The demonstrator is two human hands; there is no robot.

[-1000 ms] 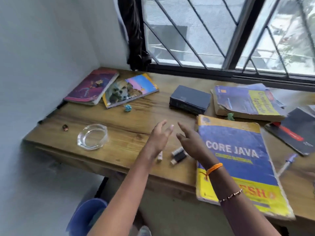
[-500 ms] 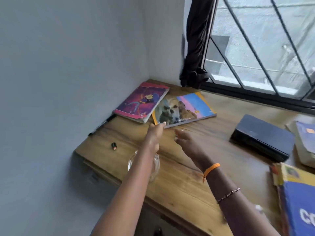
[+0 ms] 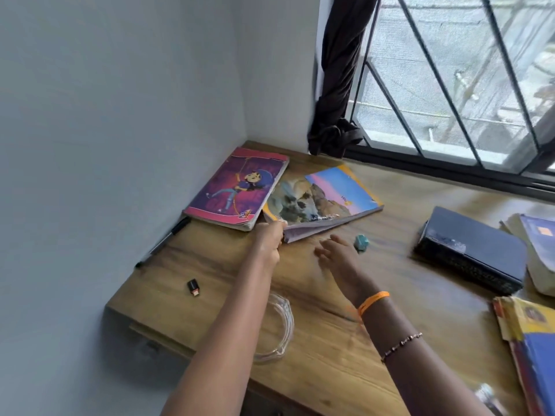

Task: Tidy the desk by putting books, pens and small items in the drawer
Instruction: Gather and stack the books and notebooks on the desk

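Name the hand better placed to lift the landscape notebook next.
Left. The left hand is already at the near corner of the landscape notebook; the right hand hovers open over bare desk beside the teal item.

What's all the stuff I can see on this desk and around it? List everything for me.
Desk: one, brown wood, in the wall corner under the window.
Cartoon notebook: one, pink and purple, far left corner.
Landscape notebook: one, blue, pink and yellow, right of the cartoon one, near corner lifted.
Dark book: one, navy, thick, right side.
Pen: one, black, along the left edge.
Small black item: one, black with an orange end, front left.
Glass dish: one, clear, partly behind the left forearm.
Teal object: one, small, mid-desk.
Yellow and blue books: cut off at right; count unclear.
Curtain: one, dark, knotted, beside the barred window.
Left hand: at the landscape notebook's corner.
Right hand: open, beside the teal object.
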